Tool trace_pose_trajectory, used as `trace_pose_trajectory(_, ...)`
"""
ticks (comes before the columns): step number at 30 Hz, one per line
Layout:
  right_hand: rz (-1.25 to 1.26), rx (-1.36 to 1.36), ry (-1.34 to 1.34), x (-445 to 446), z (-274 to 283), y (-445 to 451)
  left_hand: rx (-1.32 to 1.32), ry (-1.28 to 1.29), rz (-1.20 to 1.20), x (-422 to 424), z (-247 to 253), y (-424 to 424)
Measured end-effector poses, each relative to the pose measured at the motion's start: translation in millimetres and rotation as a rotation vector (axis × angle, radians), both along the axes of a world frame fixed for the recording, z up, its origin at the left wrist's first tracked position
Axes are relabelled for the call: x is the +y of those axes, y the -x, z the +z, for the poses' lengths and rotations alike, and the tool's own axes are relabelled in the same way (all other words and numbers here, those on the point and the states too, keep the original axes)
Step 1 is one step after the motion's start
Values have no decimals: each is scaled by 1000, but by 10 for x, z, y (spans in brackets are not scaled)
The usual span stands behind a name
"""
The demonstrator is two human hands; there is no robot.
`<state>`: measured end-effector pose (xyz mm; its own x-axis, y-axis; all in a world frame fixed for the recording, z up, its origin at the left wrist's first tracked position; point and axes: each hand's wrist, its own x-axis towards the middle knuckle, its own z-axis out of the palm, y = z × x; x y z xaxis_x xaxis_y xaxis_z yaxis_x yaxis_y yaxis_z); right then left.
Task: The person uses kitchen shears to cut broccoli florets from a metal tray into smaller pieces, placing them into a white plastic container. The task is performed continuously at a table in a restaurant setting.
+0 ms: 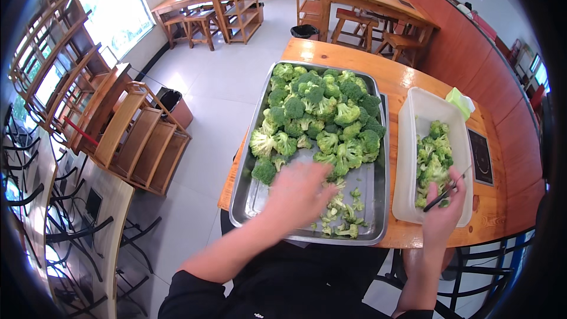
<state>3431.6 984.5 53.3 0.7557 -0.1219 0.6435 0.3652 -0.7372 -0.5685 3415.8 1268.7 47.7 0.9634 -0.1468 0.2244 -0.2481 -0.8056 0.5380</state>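
My left hand [299, 192], blurred, reaches over the near part of a metal tray [383, 204] with its fingers apart. I see nothing held in it. Broccoli florets [319, 106] are heaped in the tray's far part, and small trimmed bits [343, 212] lie near its front right. My right hand [447, 204] grips a small black-handled knife [443, 195], its thin blade pointing up and right. That hand is over the near end of a white plastic bin [405, 177], which has cut broccoli pieces [434, 150] along its bottom.
A wooden table [345, 55] bears the tray and bin. Right of the bin are a green tissue box [458, 103] and an inset black cooktop [482, 157]. An orange partition [483, 79] borders the right side. Wooden shelves [141, 141] and a lined trash bin [175, 106] stand left.
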Motion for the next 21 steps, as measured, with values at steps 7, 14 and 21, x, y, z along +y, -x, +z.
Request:
trace_pose_trajectory(7,237,-106,27,167,-151,149,-79,-541,181,559,-187,-477)
trace_pose_trajectory(14,364,-78,-79,400,-246,308,-159,-708,53,457,-466,-817)
trace_pose_trajectory(21,409,-78,-91,416,-219,368,-287,-260,30,425,-324,-654)
